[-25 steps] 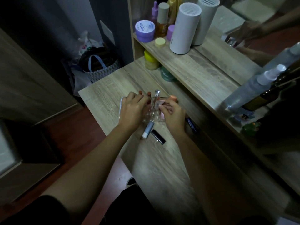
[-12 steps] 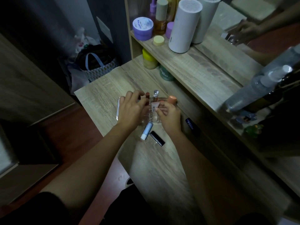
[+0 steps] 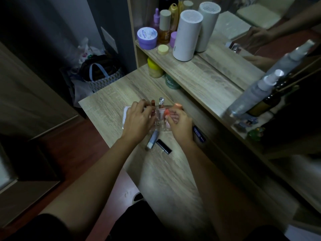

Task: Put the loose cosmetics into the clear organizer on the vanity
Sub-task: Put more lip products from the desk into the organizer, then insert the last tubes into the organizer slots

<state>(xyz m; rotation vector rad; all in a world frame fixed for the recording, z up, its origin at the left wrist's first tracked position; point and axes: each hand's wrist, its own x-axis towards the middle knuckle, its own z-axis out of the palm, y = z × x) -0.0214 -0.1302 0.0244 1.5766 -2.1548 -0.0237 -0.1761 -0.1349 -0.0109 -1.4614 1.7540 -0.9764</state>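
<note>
The clear organizer (image 3: 157, 125) stands on the vanity top (image 3: 107, 108). A reddish lipstick (image 3: 153, 103), a silver-capped tube (image 3: 161, 101) and a pink tube (image 3: 160, 114) stand upright in it. My left hand (image 3: 139, 120) curls over the organizer's left side and holds it. My right hand (image 3: 180, 125) is at its right side, fingers closed on an orange-pink cosmetic (image 3: 167, 112). Loose in front lie a pale blue tube (image 3: 152, 140) and a black lipstick (image 3: 164, 146). A dark blue tube (image 3: 199, 134) lies to the right.
A white flat item (image 3: 125, 116) lies under my left hand's edge. On the raised shelf (image 3: 199, 75) stand a white cylinder (image 3: 186, 35), a purple jar (image 3: 147, 38) and bottles. A spray bottle (image 3: 255, 92) stands at the right. A bag (image 3: 99, 73) sits on the floor.
My right hand has moved slightly right along the organizer, and the orange-pink cosmetic now shows at its fingertips. The pink tube stands free in the organizer. My left hand stays put.
</note>
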